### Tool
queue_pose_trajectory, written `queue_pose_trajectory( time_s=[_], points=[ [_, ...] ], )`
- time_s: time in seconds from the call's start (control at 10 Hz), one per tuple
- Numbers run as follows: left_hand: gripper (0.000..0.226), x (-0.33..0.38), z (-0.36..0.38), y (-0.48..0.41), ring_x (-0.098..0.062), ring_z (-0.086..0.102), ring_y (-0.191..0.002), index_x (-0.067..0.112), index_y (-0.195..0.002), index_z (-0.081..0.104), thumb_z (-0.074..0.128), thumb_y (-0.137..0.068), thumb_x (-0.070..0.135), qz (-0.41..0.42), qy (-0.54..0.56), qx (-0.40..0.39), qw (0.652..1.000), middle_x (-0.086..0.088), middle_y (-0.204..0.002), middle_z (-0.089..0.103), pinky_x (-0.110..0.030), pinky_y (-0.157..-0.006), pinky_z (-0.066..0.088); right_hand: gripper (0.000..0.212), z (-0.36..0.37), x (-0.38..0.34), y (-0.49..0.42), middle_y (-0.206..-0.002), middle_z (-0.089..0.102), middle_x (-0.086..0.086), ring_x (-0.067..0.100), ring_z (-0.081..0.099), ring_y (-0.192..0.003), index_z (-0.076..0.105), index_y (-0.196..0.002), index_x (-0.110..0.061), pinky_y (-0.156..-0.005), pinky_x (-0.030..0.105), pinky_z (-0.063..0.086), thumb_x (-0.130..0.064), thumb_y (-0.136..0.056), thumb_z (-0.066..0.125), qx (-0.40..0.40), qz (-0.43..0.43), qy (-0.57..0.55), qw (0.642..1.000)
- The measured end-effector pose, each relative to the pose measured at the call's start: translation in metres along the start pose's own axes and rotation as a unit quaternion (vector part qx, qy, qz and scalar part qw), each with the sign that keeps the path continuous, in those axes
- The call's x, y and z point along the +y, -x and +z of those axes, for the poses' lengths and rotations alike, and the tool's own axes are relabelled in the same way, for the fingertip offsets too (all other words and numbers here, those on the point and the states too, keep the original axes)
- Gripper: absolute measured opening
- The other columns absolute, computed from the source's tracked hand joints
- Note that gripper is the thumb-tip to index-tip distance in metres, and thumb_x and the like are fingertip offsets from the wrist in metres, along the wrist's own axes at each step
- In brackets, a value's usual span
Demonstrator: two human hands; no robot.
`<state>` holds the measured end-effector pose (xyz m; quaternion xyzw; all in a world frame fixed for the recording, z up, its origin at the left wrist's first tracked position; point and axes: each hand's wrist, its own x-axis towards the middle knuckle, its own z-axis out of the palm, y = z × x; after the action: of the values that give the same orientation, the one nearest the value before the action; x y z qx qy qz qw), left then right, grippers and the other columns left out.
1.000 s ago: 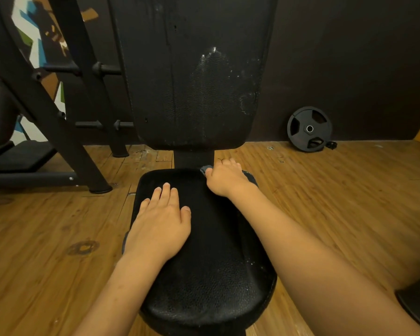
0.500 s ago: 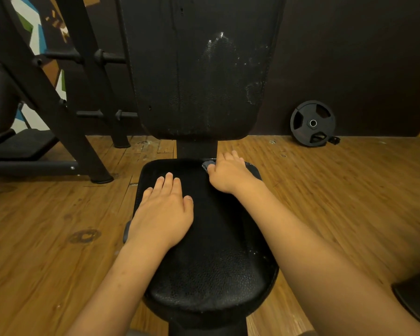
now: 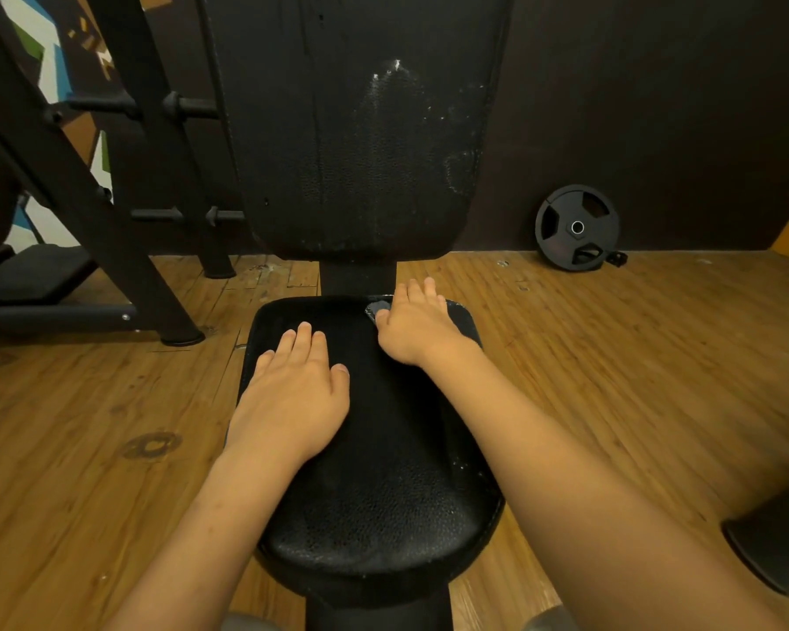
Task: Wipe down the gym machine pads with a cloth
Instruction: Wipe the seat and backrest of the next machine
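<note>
A black seat pad lies below me, with an upright black back pad behind it, streaked with pale wet marks. My left hand rests flat on the seat's left half, fingers straight. My right hand presses a dark grey cloth against the seat's far right corner; only a small edge of the cloth shows beside the thumb, the rest is hidden under the palm.
A black machine frame with pegs stands to the left on the wooden floor. A black weight plate leans on the dark wall at right. Another dark pad edge sits at lower right.
My right hand with the cloth has slid slightly farther back on the seat toward the far right corner. My left hand has stayed flat in place. The view has shifted a little.
</note>
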<state>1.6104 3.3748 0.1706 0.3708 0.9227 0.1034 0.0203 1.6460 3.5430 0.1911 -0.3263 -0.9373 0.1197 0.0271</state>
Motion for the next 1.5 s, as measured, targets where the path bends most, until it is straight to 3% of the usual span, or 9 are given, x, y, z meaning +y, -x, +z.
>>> queue_pose_trajectory(
  time_s=[0.2,0.4,1.1,1.2,1.5],
  points=[
    [0.062,0.001,0.001,0.001,-0.021,0.002,-0.157,0.015,-0.163,0.008,0.023,-0.109,0.042,-0.004,-0.003,0.000,1.000,-0.007,-0.171,0.001,-0.040,-0.127,0.010,0.061,0.015,0.006,0.023,-0.171,0.010,0.012,0.031,0.000,-0.158,0.017,-0.162,-0.007,-0.128,0.048,0.009,-0.036,-0.110,0.031,0.027,-0.030,-0.005,0.999],
    [0.062,0.002,0.000,0.001,-0.021,0.003,-0.157,0.015,-0.162,0.009,0.024,-0.109,0.042,-0.006,-0.005,0.003,1.000,-0.007,-0.171,0.002,-0.041,-0.127,0.011,0.064,-0.002,0.000,0.006,-0.171,-0.009,0.013,0.032,-0.011,-0.157,0.004,-0.163,-0.008,-0.128,0.046,0.001,-0.035,-0.112,0.031,-0.016,0.003,-0.003,1.000],
    [0.059,0.000,0.000,0.003,-0.020,0.000,-0.157,0.014,-0.163,0.007,0.022,-0.110,0.037,-0.004,0.012,-0.002,1.000,-0.006,-0.171,-0.001,-0.040,-0.127,0.007,0.064,0.014,0.008,0.047,-0.172,-0.002,0.009,0.029,-0.010,-0.158,0.007,-0.164,-0.010,-0.126,0.044,-0.001,-0.036,-0.111,0.032,-0.015,-0.044,-0.030,0.998],
    [0.060,0.001,-0.001,0.002,-0.020,0.000,-0.157,0.015,-0.163,0.007,0.022,-0.110,0.038,-0.005,0.013,-0.003,1.000,-0.005,-0.171,-0.002,-0.040,-0.127,0.007,0.062,0.007,0.006,0.034,-0.172,0.007,0.010,0.031,-0.005,-0.158,0.015,-0.163,-0.009,-0.126,0.047,0.003,-0.036,-0.111,0.035,-0.021,-0.042,-0.008,0.999],
    [0.060,0.001,-0.001,0.003,-0.020,-0.001,-0.157,0.015,-0.163,0.006,0.022,-0.110,0.039,-0.004,0.010,-0.003,1.000,-0.005,-0.171,-0.002,-0.040,-0.127,0.007,0.063,0.019,0.005,0.076,-0.172,-0.003,0.009,0.028,-0.011,-0.157,0.003,-0.163,-0.009,-0.127,0.044,-0.002,-0.034,-0.112,0.030,-0.011,-0.030,-0.029,0.999]
  ],
)
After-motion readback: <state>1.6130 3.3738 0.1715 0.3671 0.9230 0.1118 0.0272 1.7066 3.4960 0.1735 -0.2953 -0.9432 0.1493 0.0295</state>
